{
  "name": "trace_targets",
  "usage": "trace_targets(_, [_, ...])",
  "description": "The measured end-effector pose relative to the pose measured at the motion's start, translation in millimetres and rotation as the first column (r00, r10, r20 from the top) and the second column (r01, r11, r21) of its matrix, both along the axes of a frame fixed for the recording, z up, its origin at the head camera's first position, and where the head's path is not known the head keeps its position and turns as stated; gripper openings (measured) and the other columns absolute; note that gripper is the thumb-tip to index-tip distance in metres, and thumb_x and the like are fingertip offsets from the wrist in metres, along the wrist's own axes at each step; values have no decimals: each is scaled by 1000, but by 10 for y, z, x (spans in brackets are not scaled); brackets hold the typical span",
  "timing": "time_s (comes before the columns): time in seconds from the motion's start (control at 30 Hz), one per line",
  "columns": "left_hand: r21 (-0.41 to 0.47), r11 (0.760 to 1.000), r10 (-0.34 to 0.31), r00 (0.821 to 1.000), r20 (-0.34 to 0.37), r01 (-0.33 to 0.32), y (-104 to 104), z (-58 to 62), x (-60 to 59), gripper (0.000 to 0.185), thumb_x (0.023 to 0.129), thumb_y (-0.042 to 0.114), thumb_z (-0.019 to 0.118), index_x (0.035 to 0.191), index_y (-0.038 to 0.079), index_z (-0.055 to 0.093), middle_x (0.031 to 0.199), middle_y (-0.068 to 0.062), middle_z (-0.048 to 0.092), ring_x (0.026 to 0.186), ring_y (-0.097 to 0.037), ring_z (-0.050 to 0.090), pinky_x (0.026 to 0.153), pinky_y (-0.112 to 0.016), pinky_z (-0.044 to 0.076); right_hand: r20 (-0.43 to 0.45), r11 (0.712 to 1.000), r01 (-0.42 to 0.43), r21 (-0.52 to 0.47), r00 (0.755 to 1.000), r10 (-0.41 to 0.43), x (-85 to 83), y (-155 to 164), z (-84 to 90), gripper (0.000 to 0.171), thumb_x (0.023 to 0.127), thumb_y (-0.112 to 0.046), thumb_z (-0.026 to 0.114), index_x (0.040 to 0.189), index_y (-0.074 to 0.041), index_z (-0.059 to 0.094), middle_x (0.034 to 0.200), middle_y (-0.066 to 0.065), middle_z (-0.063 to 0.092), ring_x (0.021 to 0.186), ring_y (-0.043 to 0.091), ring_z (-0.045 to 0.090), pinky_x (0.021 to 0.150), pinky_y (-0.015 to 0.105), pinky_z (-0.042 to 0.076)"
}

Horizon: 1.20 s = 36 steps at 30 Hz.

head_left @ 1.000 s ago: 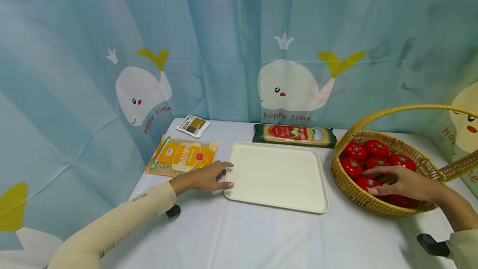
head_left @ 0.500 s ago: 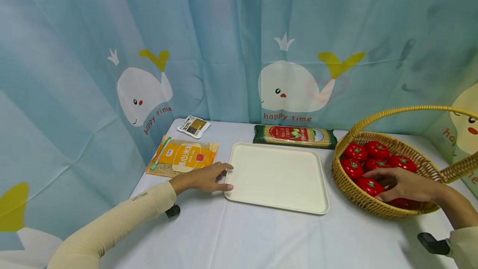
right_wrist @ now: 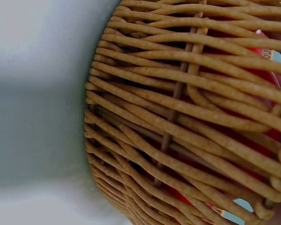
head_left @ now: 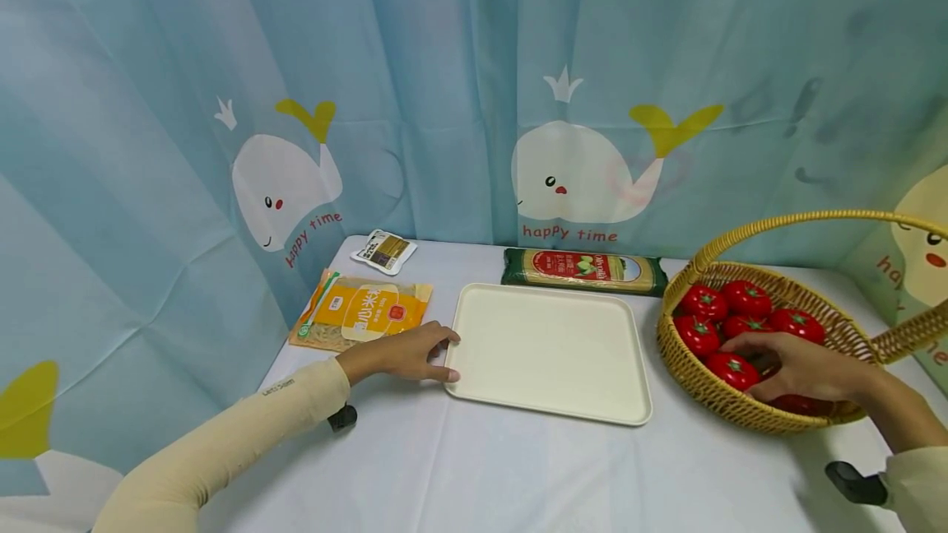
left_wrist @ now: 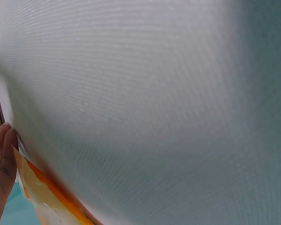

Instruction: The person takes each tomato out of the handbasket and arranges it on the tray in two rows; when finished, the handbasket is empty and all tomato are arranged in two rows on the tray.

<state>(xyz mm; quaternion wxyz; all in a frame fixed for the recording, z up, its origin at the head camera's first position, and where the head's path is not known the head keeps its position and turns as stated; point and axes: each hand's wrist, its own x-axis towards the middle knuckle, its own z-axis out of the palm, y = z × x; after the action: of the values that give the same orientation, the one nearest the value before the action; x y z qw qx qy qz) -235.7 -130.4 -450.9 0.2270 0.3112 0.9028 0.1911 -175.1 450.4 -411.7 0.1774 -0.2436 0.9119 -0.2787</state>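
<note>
At the left edge of a cream rectangular tray (head_left: 548, 352), my left hand (head_left: 407, 354) touches the rim with thumb and fingertips spread apart. The left wrist view shows those fingers (left_wrist: 4, 150) fairly straight beside the tray's edge. My right hand (head_left: 810, 367) reaches into a wicker basket (head_left: 696, 389) of red tomatoes. Its thumb and fingers curl round a tomato (head_left: 770, 368) that the hand mostly hides. Just left of it lies another tomato (head_left: 731, 370). The right wrist view is filled by the basket's woven side (right_wrist: 178, 103), with red showing through the gaps.
An orange food bag (head_left: 363, 311) lies beyond my left forearm, with a small white pouch (head_left: 385, 251) behind it. A long green packet (head_left: 585, 268) lies behind the tray. The basket's tall handle (head_left: 800, 218) arches over the tomatoes. A blue curtain (head_left: 444, 105) hangs at the back.
My right thumb has moved right and inward, off the front tomato, closing round the tomato under the hand. The left fingertips have drawn back slightly onto the tray's rim.
</note>
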Motion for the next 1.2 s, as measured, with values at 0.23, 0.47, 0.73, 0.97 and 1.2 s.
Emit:
trace_targets(0.23, [-19,1000,-4,1000,-15,4,5,-26,-28,69,89,51,73,142,14,50,110,4,52,98,-10,49,88,-26,46,-9,999,31,40,999,-31,-1,-12,17,47,85,-15,79,126,-1,60,118,-16,58,99,-13,52,77,17,50])
trace_targets(0.47, [-32,999,-17,999,-30,16,9,-40,-43,74,84,51,78,141,14,50,108,4,51,98,-11,49,89,-26,46,-34,995,61,77,998,-58,25,-33,42,47,85,-17,79,126,-3,61,126,2,60,101,-16,49,77,17,48])
trace_targets(0.73, [-29,1000,-8,1000,-20,8,12,-46,-47,76,81,49,81,141,13,50,110,3,51,100,-12,49,92,-28,46,-46,993,87,77,995,-83,39,-47,67,48,84,-20,80,126,-4,63,124,9,62,100,-15,50,76,17,49])
trace_targets(0.97, [-18,1000,0,1000,-23,-1,15,-53,-45,75,80,48,82,139,13,51,108,3,51,99,-11,49,91,-28,47,-45,997,79,6,996,-78,43,-54,118,48,86,-18,78,127,-2,60,114,-22,57,96,-8,54,75,18,50])
trace_targets(1.2, [-11,1000,4,1000,-29,-5,20,-41,-39,74,80,45,84,138,13,51,107,3,51,98,-11,49,90,-28,47,-56,994,108,29,993,-106,54,-64,140,48,86,-20,79,127,-5,60,117,-18,57,99,-11,52,77,18,50])
